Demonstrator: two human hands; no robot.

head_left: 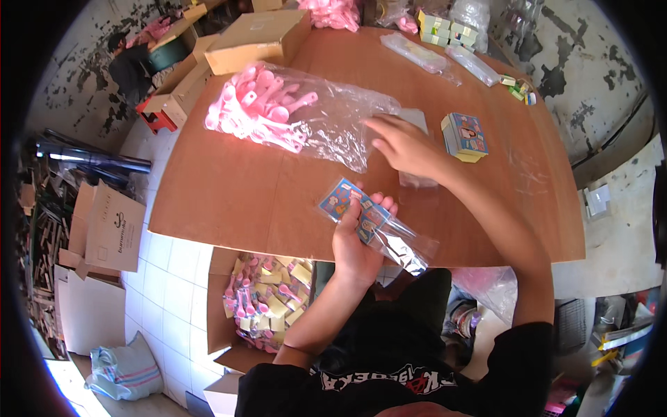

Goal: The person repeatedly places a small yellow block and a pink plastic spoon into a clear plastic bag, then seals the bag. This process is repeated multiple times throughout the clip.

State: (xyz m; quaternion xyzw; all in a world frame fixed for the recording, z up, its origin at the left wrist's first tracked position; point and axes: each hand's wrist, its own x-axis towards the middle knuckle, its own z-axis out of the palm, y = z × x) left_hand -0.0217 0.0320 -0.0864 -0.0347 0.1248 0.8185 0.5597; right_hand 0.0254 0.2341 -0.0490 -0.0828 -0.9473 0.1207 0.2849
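Observation:
My left hand [358, 240] is closed around a small clear plastic bag [406, 249] with a blue printed card [347, 201] in its upper end; the thumb lies across the card. Farther forward, my right hand [403, 144] reaches left with its index finger stretched out and the thumb apart, holding nothing that I can see. Its fingertips are at the edge of a large clear bag [344, 132] lying on the table. Many pink plastic spoons [257, 104] fill the left part of that bag. Beneath my right hand lies a stack of clear plastic bags [417, 179], partly hidden.
On the brown table [229, 201] a stack of printed cards [465, 135] stands at the right, with a cardboard box [260, 38] at the far left. Below the front edge, an open carton [221, 299] holds packed pink spoons. A person [130, 69] is at the far left.

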